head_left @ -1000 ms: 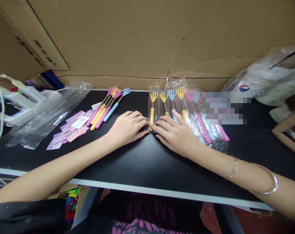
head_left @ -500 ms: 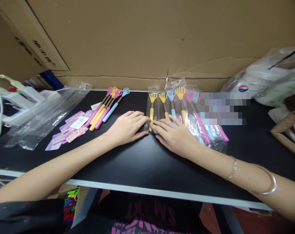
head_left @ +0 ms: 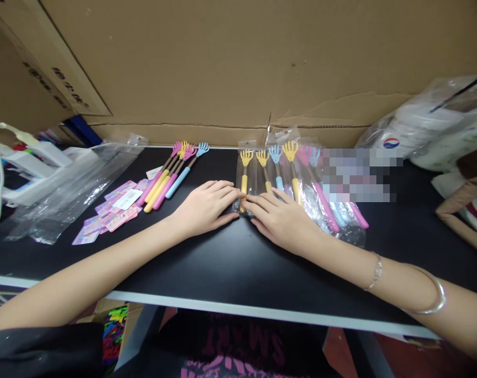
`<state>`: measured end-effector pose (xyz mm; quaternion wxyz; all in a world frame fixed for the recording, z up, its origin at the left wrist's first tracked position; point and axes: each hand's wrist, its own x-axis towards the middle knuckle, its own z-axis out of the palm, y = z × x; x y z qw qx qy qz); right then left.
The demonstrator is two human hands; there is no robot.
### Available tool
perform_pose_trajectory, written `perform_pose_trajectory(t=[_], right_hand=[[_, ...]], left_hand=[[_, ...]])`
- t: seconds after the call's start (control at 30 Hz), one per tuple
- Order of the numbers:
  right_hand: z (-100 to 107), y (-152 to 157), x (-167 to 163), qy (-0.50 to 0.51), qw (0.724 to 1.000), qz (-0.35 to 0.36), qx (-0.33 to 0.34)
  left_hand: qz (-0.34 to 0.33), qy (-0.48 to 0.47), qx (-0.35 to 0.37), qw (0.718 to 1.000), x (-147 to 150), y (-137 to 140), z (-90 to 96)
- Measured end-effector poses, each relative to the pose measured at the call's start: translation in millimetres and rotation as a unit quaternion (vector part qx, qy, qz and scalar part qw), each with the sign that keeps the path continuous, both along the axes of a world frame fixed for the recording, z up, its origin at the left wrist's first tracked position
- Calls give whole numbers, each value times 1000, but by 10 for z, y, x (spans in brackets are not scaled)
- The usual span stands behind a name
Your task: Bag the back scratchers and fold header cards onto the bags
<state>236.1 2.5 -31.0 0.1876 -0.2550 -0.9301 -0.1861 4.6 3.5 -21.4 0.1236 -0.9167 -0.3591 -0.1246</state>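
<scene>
On the table, touching a bagged scratcher with left hand and right hand, impossible to tell if gripping; probably light, stiff, film-slick; best held by handle.

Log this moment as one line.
left hand: at lower end of leftmost bagged scratcher | right hand: same place | loose scratchers: beside cards

Workshop-like corner; black table, cardboard walls, bagged back scratchers
</scene>
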Motion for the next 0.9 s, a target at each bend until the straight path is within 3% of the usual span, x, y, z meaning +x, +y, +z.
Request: perform_pose_trajectory(t=[0.37, 0.57, 0.73, 0.9], right_hand=[[5, 2, -4, -5, 1000, 3, -19], [4, 7, 3, -3, 1000, 5, -19], [12, 7, 9, -8, 1000, 8, -14], [18, 1, 2, -19, 1000, 5, 3]], left_hand=[[8, 27, -31, 999, -126, 48, 159], [162, 32, -21, 986, -465, 261, 390], [385, 44, -71, 919, -902, 438, 595], [532, 58, -151, 831, -1437, 539, 668]])
